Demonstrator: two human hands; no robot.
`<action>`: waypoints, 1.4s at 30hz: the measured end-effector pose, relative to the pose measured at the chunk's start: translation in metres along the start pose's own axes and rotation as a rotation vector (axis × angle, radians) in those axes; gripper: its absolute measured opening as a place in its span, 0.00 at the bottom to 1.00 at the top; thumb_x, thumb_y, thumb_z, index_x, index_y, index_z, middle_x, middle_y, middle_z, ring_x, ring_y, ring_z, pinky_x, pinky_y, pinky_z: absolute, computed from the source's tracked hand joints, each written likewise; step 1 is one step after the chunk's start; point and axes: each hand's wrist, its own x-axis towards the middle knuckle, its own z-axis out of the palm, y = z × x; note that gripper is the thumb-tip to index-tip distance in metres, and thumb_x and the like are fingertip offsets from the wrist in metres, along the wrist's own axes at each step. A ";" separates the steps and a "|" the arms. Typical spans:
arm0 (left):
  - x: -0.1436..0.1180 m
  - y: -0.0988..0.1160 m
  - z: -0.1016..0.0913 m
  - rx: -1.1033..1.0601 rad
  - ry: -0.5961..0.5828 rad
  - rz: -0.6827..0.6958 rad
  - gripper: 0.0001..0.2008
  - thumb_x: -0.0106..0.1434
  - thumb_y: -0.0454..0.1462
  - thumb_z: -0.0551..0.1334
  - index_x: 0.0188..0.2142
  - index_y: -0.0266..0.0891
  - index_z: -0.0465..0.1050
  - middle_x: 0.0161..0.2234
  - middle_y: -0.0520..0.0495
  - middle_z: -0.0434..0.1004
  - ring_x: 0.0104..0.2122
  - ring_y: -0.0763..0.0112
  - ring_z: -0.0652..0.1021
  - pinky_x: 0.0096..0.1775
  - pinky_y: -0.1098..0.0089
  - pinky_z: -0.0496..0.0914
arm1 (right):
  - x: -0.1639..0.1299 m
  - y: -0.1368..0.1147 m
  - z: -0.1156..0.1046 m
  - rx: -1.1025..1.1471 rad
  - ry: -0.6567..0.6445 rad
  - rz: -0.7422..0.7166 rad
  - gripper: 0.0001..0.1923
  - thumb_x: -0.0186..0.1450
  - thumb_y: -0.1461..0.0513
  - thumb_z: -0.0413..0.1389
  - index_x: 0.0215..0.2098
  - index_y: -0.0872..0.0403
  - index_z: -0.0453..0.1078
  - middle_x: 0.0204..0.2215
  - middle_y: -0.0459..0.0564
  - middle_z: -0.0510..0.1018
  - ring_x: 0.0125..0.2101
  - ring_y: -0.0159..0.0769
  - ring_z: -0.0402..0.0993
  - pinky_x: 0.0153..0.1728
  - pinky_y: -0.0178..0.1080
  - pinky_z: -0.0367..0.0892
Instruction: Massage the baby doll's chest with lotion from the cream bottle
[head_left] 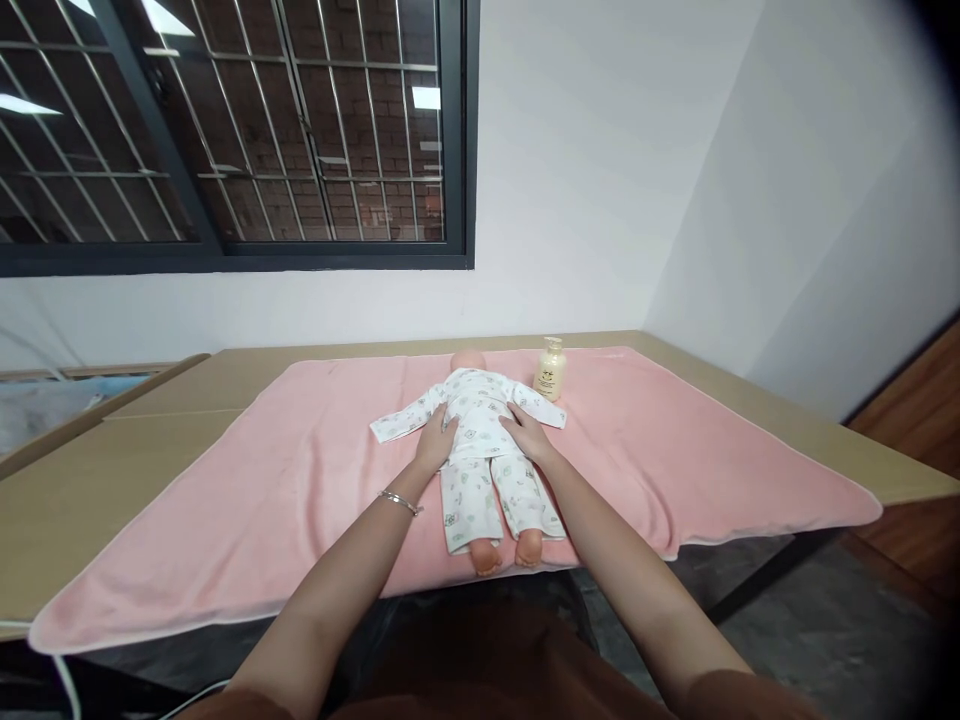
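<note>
Doll (482, 425) in printed pajamas (470, 505), flat on a pink blanket (300, 480), both hands (436, 440) unclenched against its sides.

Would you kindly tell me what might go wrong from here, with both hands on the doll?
The bottle stands right beside one sleeve of the doll, so shifting that sleeve might tip it over. The doll's feet lie close to the near edge of the blanket, so a tug by the hands toward the person could bring the doll off the table.
</note>
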 end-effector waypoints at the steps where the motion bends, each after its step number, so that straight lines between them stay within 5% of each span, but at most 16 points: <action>1: 0.000 0.000 0.000 0.006 0.004 0.001 0.26 0.65 0.44 0.54 0.60 0.36 0.60 0.62 0.40 0.59 0.62 0.61 0.61 0.62 0.61 0.55 | 0.000 0.000 0.000 0.001 0.002 -0.003 0.33 0.59 0.49 0.56 0.59 0.52 0.63 0.61 0.51 0.61 0.62 0.44 0.55 0.62 0.44 0.48; 8: 0.000 0.002 -0.002 0.092 0.116 -0.013 0.19 0.62 0.43 0.57 0.51 0.37 0.68 0.54 0.38 0.70 0.55 0.58 0.69 0.55 0.60 0.63 | 0.002 0.002 0.002 -0.015 0.103 -0.023 0.27 0.57 0.50 0.56 0.53 0.51 0.66 0.56 0.52 0.68 0.56 0.43 0.64 0.57 0.43 0.56; 12: -0.003 0.002 -0.007 0.173 0.197 -0.088 0.14 0.61 0.47 0.56 0.32 0.39 0.71 0.35 0.42 0.76 0.40 0.57 0.75 0.41 0.62 0.67 | 0.003 0.003 -0.001 -0.059 0.175 -0.021 0.14 0.59 0.50 0.53 0.35 0.50 0.69 0.39 0.49 0.77 0.44 0.44 0.71 0.47 0.44 0.63; 16: -0.007 0.004 -0.009 0.204 0.127 -0.116 0.22 0.63 0.52 0.51 0.19 0.42 0.64 0.20 0.47 0.70 0.26 0.61 0.74 0.31 0.66 0.63 | 0.002 0.003 -0.005 -0.102 0.157 -0.029 0.17 0.57 0.47 0.53 0.22 0.50 0.64 0.24 0.45 0.73 0.31 0.41 0.69 0.37 0.41 0.63; 27: -0.005 0.003 -0.003 0.170 0.018 -0.004 0.19 0.64 0.47 0.53 0.19 0.42 0.59 0.19 0.52 0.66 0.23 0.68 0.68 0.27 0.70 0.58 | 0.004 0.004 -0.004 -0.083 0.109 -0.081 0.17 0.57 0.47 0.53 0.20 0.50 0.61 0.24 0.45 0.74 0.33 0.42 0.71 0.38 0.41 0.64; 35: -0.007 0.007 -0.006 0.110 0.094 -0.004 0.20 0.63 0.46 0.53 0.17 0.42 0.56 0.17 0.54 0.62 0.22 0.71 0.65 0.26 0.71 0.56 | 0.006 0.005 -0.010 0.009 0.120 -0.105 0.16 0.56 0.49 0.55 0.20 0.49 0.63 0.40 0.49 0.78 0.46 0.45 0.72 0.47 0.43 0.64; 42: -0.011 0.014 -0.009 0.042 0.176 0.021 0.20 0.61 0.44 0.53 0.16 0.42 0.52 0.16 0.56 0.56 0.21 0.72 0.62 0.26 0.71 0.56 | 0.005 0.004 -0.014 0.025 0.184 -0.098 0.16 0.55 0.48 0.55 0.20 0.51 0.63 0.23 0.45 0.73 0.31 0.40 0.70 0.35 0.39 0.64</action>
